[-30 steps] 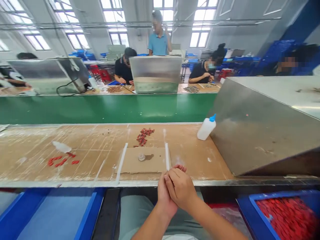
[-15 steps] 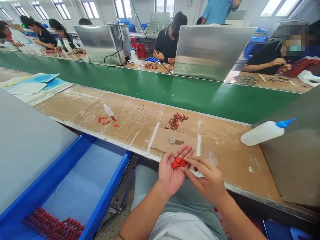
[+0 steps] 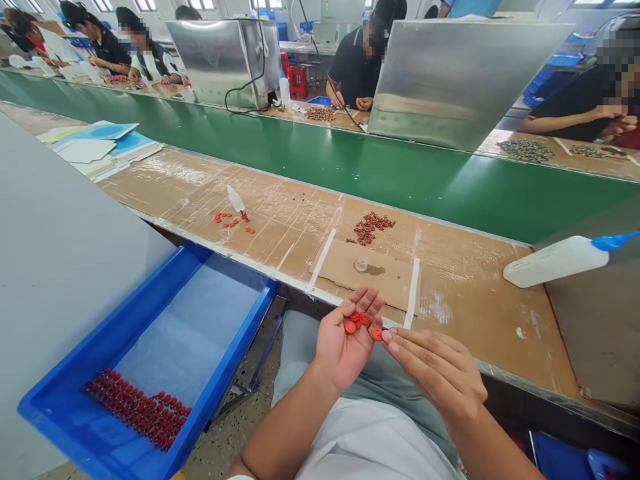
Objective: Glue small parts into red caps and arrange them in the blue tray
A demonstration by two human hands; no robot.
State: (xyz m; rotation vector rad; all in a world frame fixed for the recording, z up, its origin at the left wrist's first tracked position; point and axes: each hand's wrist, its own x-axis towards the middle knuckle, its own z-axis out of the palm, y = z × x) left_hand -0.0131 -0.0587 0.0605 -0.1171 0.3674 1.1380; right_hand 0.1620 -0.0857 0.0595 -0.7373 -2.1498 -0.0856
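Observation:
My left hand [image 3: 343,347] lies palm up and cups several flat red discs [image 3: 354,321]. My right hand [image 3: 430,367] is just to its right, with the fingertips pinching one red disc [image 3: 377,334] at the edge of the left palm. Beyond the fingers, a square of cardboard [image 3: 380,280] taped to the bench carries a small clear cup [image 3: 361,265]. A heap of small red parts [image 3: 371,228] lies behind it.
A blue tray [image 3: 65,407] with rows of red pieces sits low on my left. A white glue bottle [image 3: 555,261] lies at right by a steel hood [image 3: 595,333]. Further left are a smaller bottle [image 3: 235,199] and loose red discs [image 3: 227,220]. A green belt [image 3: 320,167] separates me from co-workers.
The view has swung left since a second ago. My clasped hands have parted, the left holding discs, and my right fingertips now pinch one disc away from the pile in the left palm.

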